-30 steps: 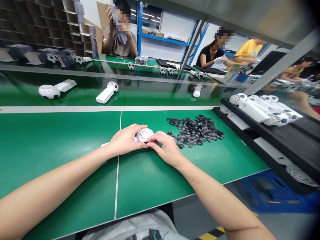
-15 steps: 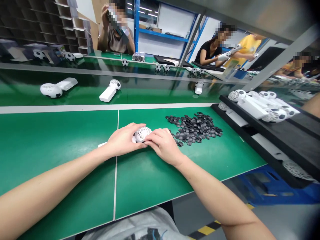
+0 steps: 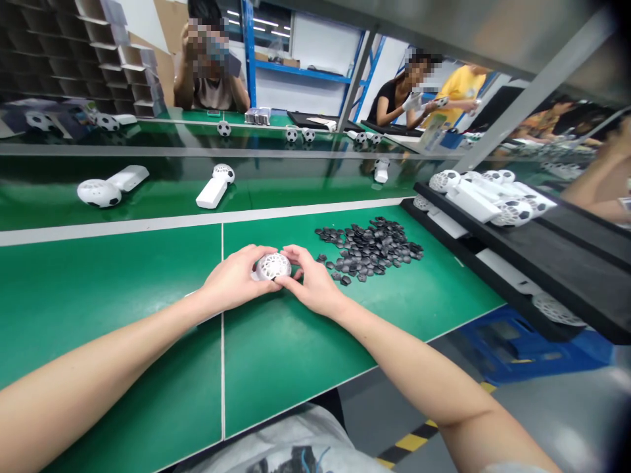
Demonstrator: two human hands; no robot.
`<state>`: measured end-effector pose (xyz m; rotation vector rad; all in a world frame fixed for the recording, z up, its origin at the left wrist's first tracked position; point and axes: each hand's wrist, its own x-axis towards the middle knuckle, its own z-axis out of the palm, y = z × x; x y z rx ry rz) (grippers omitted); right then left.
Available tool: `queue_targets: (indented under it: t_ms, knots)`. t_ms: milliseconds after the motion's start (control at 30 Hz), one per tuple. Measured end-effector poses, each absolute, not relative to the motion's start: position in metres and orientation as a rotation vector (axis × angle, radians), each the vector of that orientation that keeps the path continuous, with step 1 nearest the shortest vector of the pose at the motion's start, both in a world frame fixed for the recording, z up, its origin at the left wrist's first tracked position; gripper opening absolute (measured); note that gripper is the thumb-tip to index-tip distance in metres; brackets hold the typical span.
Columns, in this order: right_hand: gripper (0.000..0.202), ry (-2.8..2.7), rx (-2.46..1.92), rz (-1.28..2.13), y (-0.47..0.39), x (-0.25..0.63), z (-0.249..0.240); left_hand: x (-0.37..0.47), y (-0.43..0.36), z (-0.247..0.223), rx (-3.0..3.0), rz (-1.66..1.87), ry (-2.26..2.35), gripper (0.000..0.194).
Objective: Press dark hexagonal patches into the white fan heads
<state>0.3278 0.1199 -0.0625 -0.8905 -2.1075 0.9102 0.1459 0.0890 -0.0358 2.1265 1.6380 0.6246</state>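
Head view, frame centre: left hand (image 3: 231,284) and right hand (image 3: 310,284) both close around a white perforated fan head (image 3: 273,266) on the smooth green table (image 3: 123,289). Right of them, dark hexagonal pieces (image 3: 369,246) lie heaped; beyond, white fans (image 3: 214,185) on the belt.

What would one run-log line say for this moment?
left hand: holds white fan head | right hand: fingertips on fan head | black pieces pile: right of hands | surface: green bench

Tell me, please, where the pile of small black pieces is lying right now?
In the head view, the pile of small black pieces lies on the green table, just right of the right hand and left of the black tray.
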Motion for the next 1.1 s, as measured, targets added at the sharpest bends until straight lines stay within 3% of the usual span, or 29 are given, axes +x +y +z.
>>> queue_targets:
  t_ms: [67, 167, 300, 633, 833, 1100]
  knots:
    - [0.031, -2.083, -0.952, 0.863, 0.131, 0.337, -0.058, 0.145, 0.087, -0.036, 2.179, 0.581, 1.634, 0.059]
    - [0.017, -2.131, -1.3, 0.463, 0.151, 0.358, -0.051, 0.144, 0.083, -0.037, 2.235, 0.47, 1.661, 0.061]
    - [0.014, -2.322, -1.678, 0.172, 0.165, 0.38, -0.05, 0.143, 0.082, -0.037, 2.283, 0.413, 1.637, 0.059]
    - [0.024, -2.507, -1.636, -0.011, 0.148, 0.368, -0.045, 0.141, 0.087, -0.036, 2.508, 0.383, 1.618, 0.063]
    - [0.027, -2.417, -1.558, 0.038, 0.152, 0.372, -0.048, 0.141, 0.086, -0.038, 2.462, 0.424, 1.642, 0.063]
    - [0.008, -2.111, -0.743, 0.72, 0.13, 0.363, -0.045, 0.138, 0.087, -0.032, 2.427, 0.388, 1.582, 0.062]
